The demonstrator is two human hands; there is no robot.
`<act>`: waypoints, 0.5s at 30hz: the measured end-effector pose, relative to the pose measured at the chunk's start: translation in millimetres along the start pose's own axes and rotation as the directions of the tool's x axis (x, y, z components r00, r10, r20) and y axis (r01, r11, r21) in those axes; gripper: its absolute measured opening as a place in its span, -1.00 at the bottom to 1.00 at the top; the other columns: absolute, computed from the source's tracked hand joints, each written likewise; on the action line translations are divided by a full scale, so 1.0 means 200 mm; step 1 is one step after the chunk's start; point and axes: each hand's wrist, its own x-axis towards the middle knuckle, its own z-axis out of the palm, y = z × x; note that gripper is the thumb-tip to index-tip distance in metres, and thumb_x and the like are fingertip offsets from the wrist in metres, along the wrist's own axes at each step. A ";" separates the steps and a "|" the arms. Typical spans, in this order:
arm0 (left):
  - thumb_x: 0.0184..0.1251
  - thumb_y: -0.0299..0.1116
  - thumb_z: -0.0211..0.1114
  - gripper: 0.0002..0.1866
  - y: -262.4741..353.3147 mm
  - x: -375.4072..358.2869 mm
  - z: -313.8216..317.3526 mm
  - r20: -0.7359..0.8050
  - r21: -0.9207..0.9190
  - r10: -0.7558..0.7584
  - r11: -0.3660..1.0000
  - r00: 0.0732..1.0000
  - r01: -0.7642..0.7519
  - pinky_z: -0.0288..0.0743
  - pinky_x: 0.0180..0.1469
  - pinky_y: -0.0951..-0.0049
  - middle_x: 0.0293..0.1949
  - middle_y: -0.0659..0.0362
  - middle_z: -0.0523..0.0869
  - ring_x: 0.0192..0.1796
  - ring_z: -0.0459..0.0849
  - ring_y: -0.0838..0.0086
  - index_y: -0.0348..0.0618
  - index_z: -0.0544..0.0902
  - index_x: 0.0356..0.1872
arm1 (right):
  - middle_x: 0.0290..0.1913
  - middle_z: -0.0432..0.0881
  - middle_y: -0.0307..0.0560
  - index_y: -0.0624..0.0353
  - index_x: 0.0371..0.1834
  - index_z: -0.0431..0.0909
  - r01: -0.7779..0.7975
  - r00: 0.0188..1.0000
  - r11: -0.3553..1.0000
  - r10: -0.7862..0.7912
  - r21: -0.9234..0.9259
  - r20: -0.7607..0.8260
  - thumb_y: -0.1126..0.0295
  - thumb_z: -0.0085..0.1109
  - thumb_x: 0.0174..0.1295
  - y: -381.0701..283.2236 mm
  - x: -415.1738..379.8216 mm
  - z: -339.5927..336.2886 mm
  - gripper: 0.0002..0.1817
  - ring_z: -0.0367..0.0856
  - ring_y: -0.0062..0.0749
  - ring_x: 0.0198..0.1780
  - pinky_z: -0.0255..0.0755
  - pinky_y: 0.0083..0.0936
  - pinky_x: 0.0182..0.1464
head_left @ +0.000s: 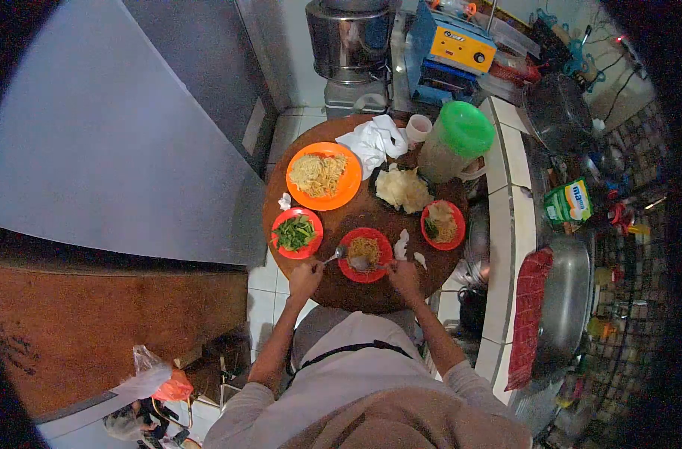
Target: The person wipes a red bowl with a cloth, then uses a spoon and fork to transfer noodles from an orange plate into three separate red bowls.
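Note:
On the round brown table, a red plate of noodles [365, 248] lies close in front of my body. My left hand [306, 280] is closed around the handle of a metal utensil [332, 257], a fork or a spoon; its head reaches the plate's left rim. From the other side, my right hand [404, 278] grips a metal spoon [362, 263], with its bowl down in the noodles. A red plate of green vegetables [297, 233] is just beyond my left hand. White crumpled scraps [402, 244] lie beside the plate, near my right hand.
Farther back are an orange plate of noodles [335, 200], white crumpled tissue [369, 142], a dark dish of pale crackers [404, 188], a cup [419, 127] and a green-lidded pitcher [466, 130]. Another red plate [457, 241] holds food at right. A tiled counter [501, 224] borders the table.

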 end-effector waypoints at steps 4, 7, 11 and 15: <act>0.07 -0.16 0.01 -0.75 -0.01 0.01 0.01 -0.070 0.026 0.056 0.998 0.996 -0.054 0.41 -0.35 0.16 -0.50 -0.04 0.57 -0.42 0.56 0.10 -0.03 0.59 -0.41 | -0.47 0.53 0.04 0.10 -0.44 0.55 0.088 0.996 0.989 -0.091 -0.121 -0.025 0.13 -0.01 -0.01 0.01 -0.04 -0.03 -0.71 0.50 -0.12 -0.36 0.36 -0.29 -0.27; 0.07 -0.16 0.01 -0.74 -0.02 0.00 0.03 -0.056 0.028 0.072 0.997 0.996 -0.070 0.41 -0.34 0.16 -0.49 -0.03 0.58 -0.41 0.56 0.10 -0.03 0.59 -0.40 | -0.47 0.53 0.05 0.10 -0.44 0.55 -0.054 0.994 0.998 0.057 -0.027 0.091 0.17 0.01 -0.03 0.00 -0.04 -0.14 -0.74 0.50 -0.12 -0.35 0.35 -0.29 -0.27; 0.08 -0.16 0.00 -0.73 -0.05 0.02 0.09 -0.024 -0.012 0.117 0.993 0.993 -0.117 0.40 -0.32 0.17 -0.46 -0.02 0.58 -0.38 0.55 0.10 -0.06 0.58 -0.38 | -0.44 0.54 0.02 0.10 -0.43 0.55 -0.050 0.993 0.998 0.045 -0.044 -0.113 0.18 -0.01 -0.03 0.07 0.00 -0.11 -0.75 0.51 -0.13 -0.35 0.36 -0.30 -0.29; 0.09 -0.17 -0.01 -0.73 0.06 -0.02 0.05 -0.013 -0.057 0.068 0.996 0.998 -0.069 0.39 -0.32 0.17 -0.44 -0.01 0.58 -0.37 0.55 0.11 -0.09 0.58 -0.38 | -0.43 0.54 0.02 0.10 -0.42 0.55 -0.084 0.985 0.990 0.066 -0.114 -0.158 0.18 -0.03 0.00 0.04 -0.01 -0.17 -0.74 0.52 -0.13 -0.37 0.37 -0.32 -0.31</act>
